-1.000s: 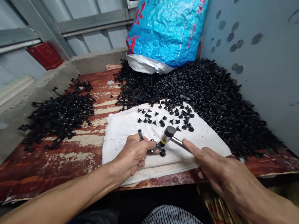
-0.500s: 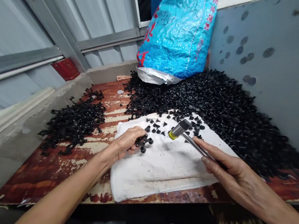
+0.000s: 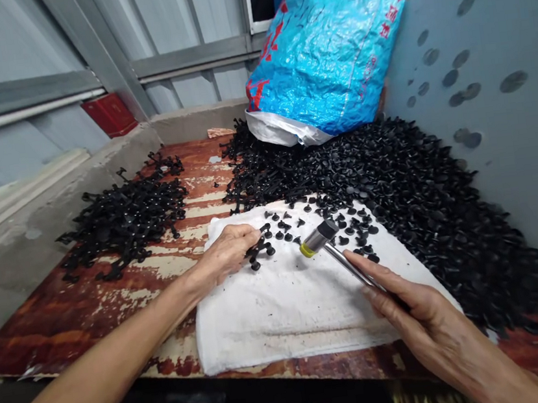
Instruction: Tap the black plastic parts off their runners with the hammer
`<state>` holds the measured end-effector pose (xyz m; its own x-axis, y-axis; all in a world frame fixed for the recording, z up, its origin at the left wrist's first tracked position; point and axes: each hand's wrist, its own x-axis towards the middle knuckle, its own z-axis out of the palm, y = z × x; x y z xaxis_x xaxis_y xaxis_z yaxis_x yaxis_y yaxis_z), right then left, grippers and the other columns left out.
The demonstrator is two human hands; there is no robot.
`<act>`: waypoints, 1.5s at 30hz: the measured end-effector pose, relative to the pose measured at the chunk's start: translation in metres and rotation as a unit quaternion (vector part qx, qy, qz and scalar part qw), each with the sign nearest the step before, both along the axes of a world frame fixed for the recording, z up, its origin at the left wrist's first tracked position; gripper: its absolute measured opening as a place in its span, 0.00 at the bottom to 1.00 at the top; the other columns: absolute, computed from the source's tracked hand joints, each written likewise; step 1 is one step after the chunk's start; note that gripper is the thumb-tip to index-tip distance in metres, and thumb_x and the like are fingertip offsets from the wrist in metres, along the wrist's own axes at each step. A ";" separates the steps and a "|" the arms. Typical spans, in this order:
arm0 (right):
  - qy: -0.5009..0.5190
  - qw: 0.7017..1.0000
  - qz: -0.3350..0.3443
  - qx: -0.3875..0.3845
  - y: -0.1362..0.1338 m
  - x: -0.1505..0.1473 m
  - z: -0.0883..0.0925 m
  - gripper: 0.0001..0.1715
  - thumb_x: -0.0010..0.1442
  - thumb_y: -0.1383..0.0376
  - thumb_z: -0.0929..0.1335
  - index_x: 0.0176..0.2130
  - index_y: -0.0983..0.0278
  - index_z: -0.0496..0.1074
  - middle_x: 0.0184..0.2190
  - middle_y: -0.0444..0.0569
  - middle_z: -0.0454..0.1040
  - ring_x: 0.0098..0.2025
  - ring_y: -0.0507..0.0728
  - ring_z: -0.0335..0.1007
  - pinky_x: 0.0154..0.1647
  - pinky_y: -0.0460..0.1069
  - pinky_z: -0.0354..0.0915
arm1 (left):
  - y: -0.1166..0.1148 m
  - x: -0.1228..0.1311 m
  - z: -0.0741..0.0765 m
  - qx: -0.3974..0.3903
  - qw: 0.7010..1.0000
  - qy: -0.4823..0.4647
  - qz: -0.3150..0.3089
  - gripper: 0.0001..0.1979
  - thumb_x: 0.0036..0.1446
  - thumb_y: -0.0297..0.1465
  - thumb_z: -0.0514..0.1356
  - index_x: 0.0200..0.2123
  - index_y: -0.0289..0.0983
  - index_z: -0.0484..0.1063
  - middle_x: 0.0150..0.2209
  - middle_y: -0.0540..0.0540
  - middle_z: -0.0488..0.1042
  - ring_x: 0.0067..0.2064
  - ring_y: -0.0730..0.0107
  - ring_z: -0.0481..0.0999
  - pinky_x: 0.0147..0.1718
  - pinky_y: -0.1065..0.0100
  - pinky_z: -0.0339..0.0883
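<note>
My left hand (image 3: 232, 250) is closed on a branched black plastic piece (image 3: 258, 252) with round knobs, held at the left part of a white cloth (image 3: 283, 314). My right hand (image 3: 412, 305) grips the handle of a small mallet (image 3: 321, 237). Its metal head has a yellow face and a black face, and it hangs above the cloth to the right of the left hand. Several loose black plastic studs (image 3: 286, 225) with round flat heads lie on the cloth behind and between the two hands.
A large heap of black studs (image 3: 424, 189) spreads along the right and back. Branched black pieces (image 3: 124, 219) are piled at the left on the worn reddish tabletop (image 3: 33, 322). Above the heap leans a blue woven bag (image 3: 324, 57). A red box (image 3: 109, 115) stands by the wall.
The view has shifted slightly. Both hands keep their holds, the mallet staying raised over the cloth. More studs show on the cloth near the mallet head.
</note>
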<state>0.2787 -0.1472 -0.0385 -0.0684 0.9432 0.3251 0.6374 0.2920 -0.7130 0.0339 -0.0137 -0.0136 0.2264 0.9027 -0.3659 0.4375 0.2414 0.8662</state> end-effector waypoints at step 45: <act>-0.161 0.984 0.047 0.066 0.067 -0.031 0.021 0.35 0.62 0.72 0.56 0.67 0.66 0.60 0.35 0.53 0.78 0.31 0.56 0.72 0.36 0.51 0.72 | 0.004 0.003 0.010 0.159 0.974 0.147 -0.062 0.14 0.51 0.28 0.55 0.14 0.37 0.59 0.15 0.52 0.58 0.20 0.75 0.57 0.20 0.71 0.48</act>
<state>0.2481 -0.0801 -0.0177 -0.2723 0.8788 0.3918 0.7899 0.4367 -0.4305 0.0371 -0.0093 -0.0033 0.2680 0.9537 -0.1368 0.6870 -0.0896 0.7212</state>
